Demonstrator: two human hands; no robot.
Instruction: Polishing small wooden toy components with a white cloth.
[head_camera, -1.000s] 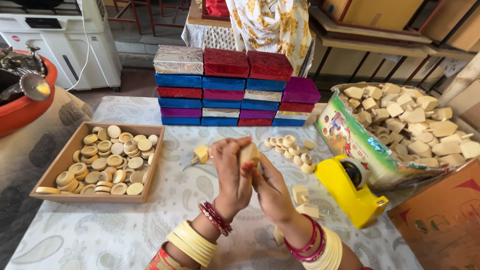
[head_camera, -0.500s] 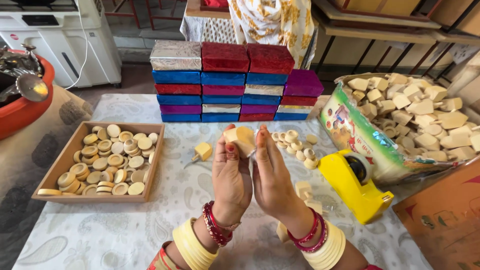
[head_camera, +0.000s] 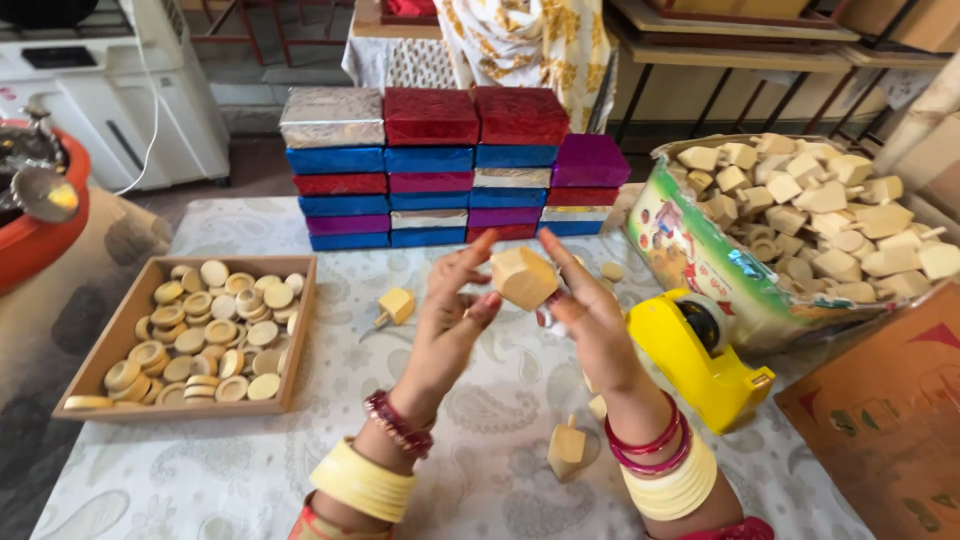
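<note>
Both hands are raised above the tabletop (head_camera: 250, 470), just in front of the stack of coloured foil boxes (head_camera: 440, 170). The left hand (head_camera: 450, 320) and the right hand (head_camera: 590, 320) hold 1 pale wooden block (head_camera: 523, 277) between them. The left fingers (head_camera: 470, 262) are half curled, the thumb and forefinger tips touching the block's left side. The right fingers (head_camera: 560, 262) are stretched out, pressing its right side. The block hangs tilted in the air, below the lowest row of boxes as seen from the head camera.

To the left of the boxes, a shallow wooden tray (head_camera: 85, 360) lies on the tabletop, filled with round wooden discs (head_camera: 200, 335). Between the tray and the left hand lies a small wooden top (head_camera: 395, 305). To the right of the boxes, an open printed carton (head_camera: 700, 255) holds many wooden pieces (head_camera: 830, 215). A yellow tape dispenser (head_camera: 700, 360) stands in front of the carton, close beside the right hand. Another wooden top (head_camera: 567, 450) lies near the right wrist.
</note>
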